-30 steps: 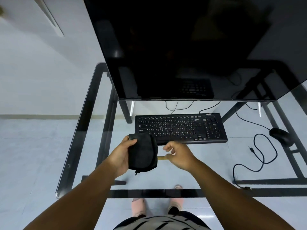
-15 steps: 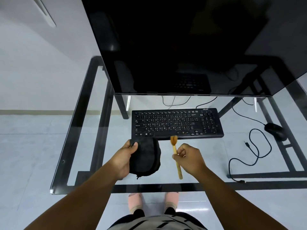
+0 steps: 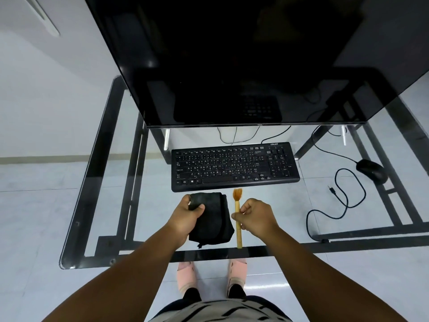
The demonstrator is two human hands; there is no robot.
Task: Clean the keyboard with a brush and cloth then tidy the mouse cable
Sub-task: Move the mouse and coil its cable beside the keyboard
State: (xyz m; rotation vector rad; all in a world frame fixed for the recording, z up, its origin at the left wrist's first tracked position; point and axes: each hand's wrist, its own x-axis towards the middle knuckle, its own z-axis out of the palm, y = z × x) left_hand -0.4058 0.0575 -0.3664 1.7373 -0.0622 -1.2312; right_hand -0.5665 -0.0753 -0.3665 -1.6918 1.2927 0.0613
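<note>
- Glass desk (image 3: 111, 173), black metal frame, over a pale tiled floor; its right end is cut off by the picture edge.
- Monitor (image 3: 232, 61), 1 unit, dark and glossy, fills the upper picture; its top is out of frame, and its stand is largely hidden behind the lower bezel.
- Keyboard (image 3: 234, 166), black, lies flat just below the monitor; key legends are too small to read.
- Cloth (image 3: 216, 219), black, folded, clutched in the left hand (image 3: 185, 219) in front of the keyboard's left half; part of it is covered by the hand.
- Mouse cable (image 3: 343, 201), black, loops loosely across the glass at right; its far run is hard to follow.
- Mouse (image 3: 371, 171), black, sits at the far right, well apart from the keyboard.
- Brush (image 3: 237, 205), wooden handle, orange-brown bristles pointing at the keyboard, pinched mid-handle by the right hand (image 3: 257, 217); the grip hides a short stretch.
</note>
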